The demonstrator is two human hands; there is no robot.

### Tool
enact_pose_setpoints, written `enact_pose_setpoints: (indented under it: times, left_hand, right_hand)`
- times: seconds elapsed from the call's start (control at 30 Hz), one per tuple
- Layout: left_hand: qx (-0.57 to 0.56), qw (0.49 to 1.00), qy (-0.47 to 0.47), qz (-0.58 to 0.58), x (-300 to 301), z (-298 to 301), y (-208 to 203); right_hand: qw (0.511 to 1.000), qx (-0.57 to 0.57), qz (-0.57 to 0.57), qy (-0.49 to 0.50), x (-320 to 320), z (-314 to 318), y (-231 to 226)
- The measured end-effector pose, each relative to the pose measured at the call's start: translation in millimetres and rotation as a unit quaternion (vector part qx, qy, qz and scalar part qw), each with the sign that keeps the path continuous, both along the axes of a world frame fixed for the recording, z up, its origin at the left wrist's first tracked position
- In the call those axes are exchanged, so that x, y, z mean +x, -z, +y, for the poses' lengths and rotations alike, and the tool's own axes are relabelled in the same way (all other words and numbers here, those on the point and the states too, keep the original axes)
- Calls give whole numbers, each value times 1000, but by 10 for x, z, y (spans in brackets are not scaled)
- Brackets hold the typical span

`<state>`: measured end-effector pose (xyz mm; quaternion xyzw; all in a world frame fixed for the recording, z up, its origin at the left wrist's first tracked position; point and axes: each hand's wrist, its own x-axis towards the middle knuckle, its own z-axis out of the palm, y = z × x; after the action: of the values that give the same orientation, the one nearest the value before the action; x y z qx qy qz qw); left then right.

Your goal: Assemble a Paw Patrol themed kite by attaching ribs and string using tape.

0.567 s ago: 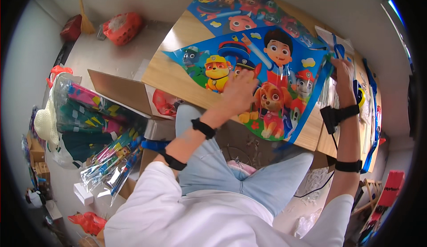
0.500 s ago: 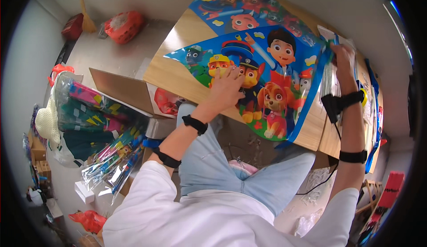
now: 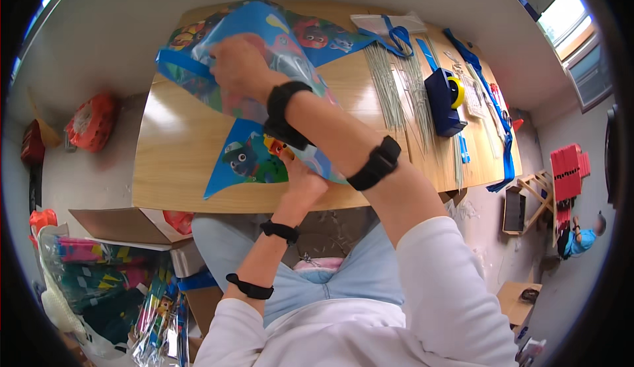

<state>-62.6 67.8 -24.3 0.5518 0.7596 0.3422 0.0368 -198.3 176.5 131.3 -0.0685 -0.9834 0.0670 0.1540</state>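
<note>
A cartoon-printed plastic kite sheet point(image 3: 241, 162) with a blue hem lies on the wooden table, partly folded over itself. My right hand point(image 3: 241, 66), somewhat blurred, is closed on the lifted part near its blue hem, at the far left of the table. My left hand point(image 3: 304, 179) rests on the lower part at the table's near edge. One of its fingers is stretched out on the print; the raised fold and my right arm hide part of the hand. Beneath the raised part lies another printed sheet point(image 3: 317, 33), with its tip pointing right.
Thin pale rods point(image 3: 386, 83), a dark blue tape dispenser point(image 3: 444, 103) and blue ribbon point(image 3: 508, 162) lie on the table's right side. An opened carton point(image 3: 122, 225) and wrapped colourful goods point(image 3: 99, 288) stand at left. A person in blue point(image 3: 581, 240) is far right.
My right hand has swung from the right side to the far left, folding the sheet's hemmed side over. My left hand stays low on the sheet. The view has turned right.
</note>
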Motion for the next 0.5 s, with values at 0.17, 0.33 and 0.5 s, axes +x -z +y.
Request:
enact_pose_setpoints:
  times: [0.17,0.33,0.5]
  left_hand:
    - [-118,990,62,53,71,113,-324]
    - [-136,986,66,65,-6,71,-361]
    - [-132,987,65,63,-30,21,-346]
  right_hand:
    - [993,35,-61,98,982,355,757]
    - [980,70,-88,167,1525,898,968]
    - [962,-141,144,185,1767,1529,792]
